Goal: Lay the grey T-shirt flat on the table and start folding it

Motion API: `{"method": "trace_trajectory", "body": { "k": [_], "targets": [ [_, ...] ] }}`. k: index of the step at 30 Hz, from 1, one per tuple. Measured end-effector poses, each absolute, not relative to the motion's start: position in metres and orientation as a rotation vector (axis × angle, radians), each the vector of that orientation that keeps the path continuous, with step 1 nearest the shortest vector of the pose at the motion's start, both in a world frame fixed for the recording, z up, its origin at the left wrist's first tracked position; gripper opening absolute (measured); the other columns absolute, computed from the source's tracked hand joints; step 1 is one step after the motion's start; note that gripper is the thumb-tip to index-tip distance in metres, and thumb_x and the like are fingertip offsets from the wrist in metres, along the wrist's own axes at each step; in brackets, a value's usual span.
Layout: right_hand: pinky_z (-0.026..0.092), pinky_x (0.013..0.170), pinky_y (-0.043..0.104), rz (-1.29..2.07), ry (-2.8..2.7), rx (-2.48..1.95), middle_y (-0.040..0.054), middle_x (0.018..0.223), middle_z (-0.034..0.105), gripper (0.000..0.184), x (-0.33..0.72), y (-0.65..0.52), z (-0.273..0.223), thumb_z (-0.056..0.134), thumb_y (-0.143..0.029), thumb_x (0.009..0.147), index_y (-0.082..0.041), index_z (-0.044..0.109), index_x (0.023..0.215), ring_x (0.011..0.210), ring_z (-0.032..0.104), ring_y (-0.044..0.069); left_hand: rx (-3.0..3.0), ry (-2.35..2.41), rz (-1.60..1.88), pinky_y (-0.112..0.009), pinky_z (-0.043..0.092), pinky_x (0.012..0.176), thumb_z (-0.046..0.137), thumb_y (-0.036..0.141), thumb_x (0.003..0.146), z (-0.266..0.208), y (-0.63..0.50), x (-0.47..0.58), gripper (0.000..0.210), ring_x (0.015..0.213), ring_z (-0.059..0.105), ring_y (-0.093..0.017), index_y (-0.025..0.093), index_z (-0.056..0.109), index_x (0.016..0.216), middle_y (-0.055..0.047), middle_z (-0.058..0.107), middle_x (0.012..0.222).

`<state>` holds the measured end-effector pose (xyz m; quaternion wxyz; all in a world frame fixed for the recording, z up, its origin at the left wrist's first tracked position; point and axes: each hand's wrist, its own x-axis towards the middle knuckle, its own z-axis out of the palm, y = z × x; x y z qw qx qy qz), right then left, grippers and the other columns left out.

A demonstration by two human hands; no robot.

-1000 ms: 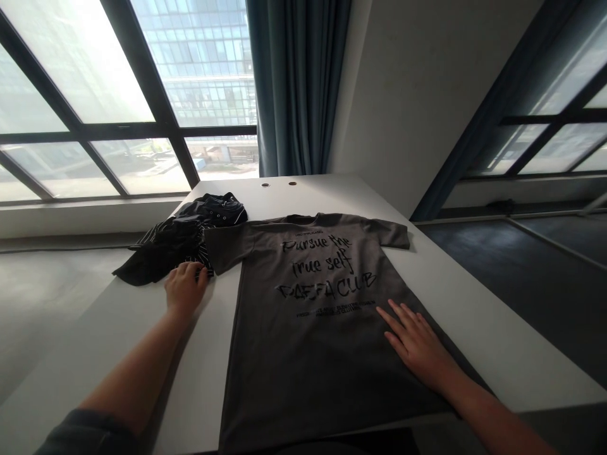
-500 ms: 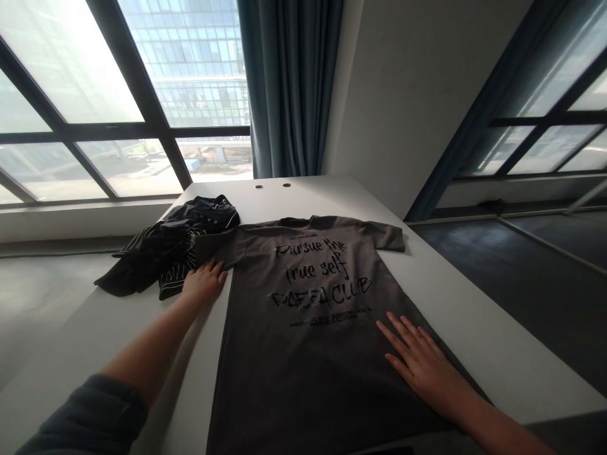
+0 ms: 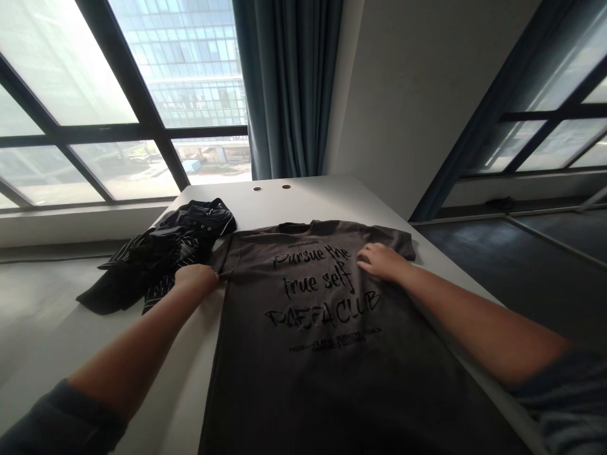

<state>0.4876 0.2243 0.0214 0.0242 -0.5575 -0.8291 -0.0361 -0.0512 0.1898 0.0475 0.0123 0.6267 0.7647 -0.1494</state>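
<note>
A dark grey short-sleeved T-shirt [image 3: 303, 392] with black lettering lies spread on the white table, its neck at the far end. My left hand [image 3: 196, 278] is closed on the edge of the left sleeve, which looks bunched beside it. At the other shoulder, my right hand [image 3: 379, 260] rests on the cloth beside the top line of lettering, fingers curled and pinching the fabric. Its sleeve lies flat beyond that hand. The lower hem runs out of view at the bottom.
A crumpled heap of black clothing with white stripes [image 3: 161, 253] lies left of the T-shirt, close to my left hand. The white table [image 3: 322, 199] has two round holes near its far edge. Beyond stand a blue curtain [image 3: 289, 95], windows and a wall.
My right hand has moved from flat on the shirt's lower right side up to the right shoulder, fingers now curled. My left hand has closed on the left sleeve, which has bunched.
</note>
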Motion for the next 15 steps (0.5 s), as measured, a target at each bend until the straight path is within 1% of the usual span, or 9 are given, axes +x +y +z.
{"method": "trace_trajectory", "body": {
  "k": [2, 4, 6, 9, 10, 12, 14, 15],
  "targets": [
    [0.049, 0.107, 0.041, -0.075, -2.519, -1.835, 0.0152, 0.130, 0.072, 0.038, 0.474, 0.274, 0.024, 0.057, -0.038, 0.100, -0.020, 0.077, 0.126, 0.120, 0.063, 0.031, 2.122, 2.340, -0.392, -0.046, 0.056, 0.088, 0.051, 0.034, 0.097, 0.059, 0.212, -0.029, 0.038, 0.116, 0.072, -0.041, 0.014, 0.081, 0.110, -0.024, 0.077, 0.121],
    [0.047, 0.110, 0.039, -0.054, -2.443, -1.897, 0.0138, 0.132, 0.072, 0.038, 0.457, 0.316, 0.027, 0.054, -0.033, 0.100, -0.020, 0.076, 0.128, 0.124, 0.062, 0.029, 2.375, 2.243, -0.225, -0.044, 0.055, 0.090, 0.044, 0.031, 0.102, 0.064, 0.240, -0.006, 0.040, 0.115, 0.072, -0.037, 0.014, 0.078, 0.116, -0.022, 0.078, 0.117],
    [0.047, 0.110, 0.038, -0.020, -2.339, -1.972, 0.0127, 0.135, 0.071, 0.040, 0.441, 0.350, 0.029, 0.052, -0.031, 0.100, -0.020, 0.074, 0.132, 0.125, 0.061, 0.028, 2.476, 2.185, -0.087, -0.042, 0.054, 0.093, 0.040, 0.030, 0.105, 0.064, 0.272, 0.015, 0.042, 0.113, 0.072, -0.034, 0.015, 0.074, 0.124, -0.020, 0.077, 0.118],
    [0.049, 0.107, 0.041, 0.049, -2.177, -2.096, 0.0123, 0.141, 0.068, 0.043, 0.425, 0.385, 0.023, 0.050, -0.031, 0.101, -0.023, 0.072, 0.136, 0.128, 0.060, 0.030, 2.480, 2.132, -0.048, -0.040, 0.052, 0.095, 0.037, 0.029, 0.105, 0.053, 0.321, 0.034, 0.043, 0.116, 0.070, -0.031, 0.016, 0.074, 0.124, -0.019, 0.076, 0.123],
    [0.050, 0.107, 0.042, 0.067, -2.137, -2.123, 0.0123, 0.143, 0.067, 0.043, 0.422, 0.393, 0.020, 0.049, -0.032, 0.101, -0.023, 0.072, 0.137, 0.129, 0.059, 0.031, 2.470, 2.125, -0.049, -0.040, 0.052, 0.096, 0.037, 0.030, 0.106, 0.048, 0.335, 0.038, 0.044, 0.117, 0.070, -0.031, 0.018, 0.074, 0.125, -0.018, 0.075, 0.126],
    [0.049, 0.108, 0.044, 0.082, -2.100, -2.142, 0.0125, 0.146, 0.065, 0.045, 0.418, 0.405, 0.013, 0.049, -0.033, 0.102, -0.025, 0.070, 0.141, 0.132, 0.057, 0.032, 2.454, 2.112, -0.039, -0.040, 0.052, 0.097, 0.037, 0.035, 0.106, 0.038, 0.359, 0.043, 0.046, 0.120, 0.068, -0.031, 0.022, 0.071, 0.133, -0.016, 0.073, 0.134],
    [0.048, 0.109, 0.046, 0.086, -2.128, -2.134, 0.0123, 0.149, 0.063, 0.046, 0.416, 0.412, 0.008, 0.053, -0.034, 0.100, -0.026, 0.068, 0.143, 0.134, 0.055, 0.033, 2.447, 2.071, -0.033, -0.042, 0.050, 0.100, 0.041, 0.043, 0.105, 0.029, 0.376, 0.048, 0.047, 0.124, 0.065, -0.031, 0.029, 0.067, 0.142, -0.012, 0.069, 0.141],
    [0.048, 0.109, 0.046, 0.094, -2.167, -2.130, 0.0118, 0.148, 0.063, 0.045, 0.414, 0.414, 0.006, 0.056, -0.033, 0.099, -0.027, 0.069, 0.141, 0.134, 0.055, 0.033, 2.439, 2.050, -0.033, -0.042, 0.049, 0.102, 0.045, 0.047, 0.103, 0.026, 0.382, 0.050, 0.047, 0.126, 0.064, -0.031, 0.032, 0.067, 0.142, -0.010, 0.069, 0.143]
  ]
}}
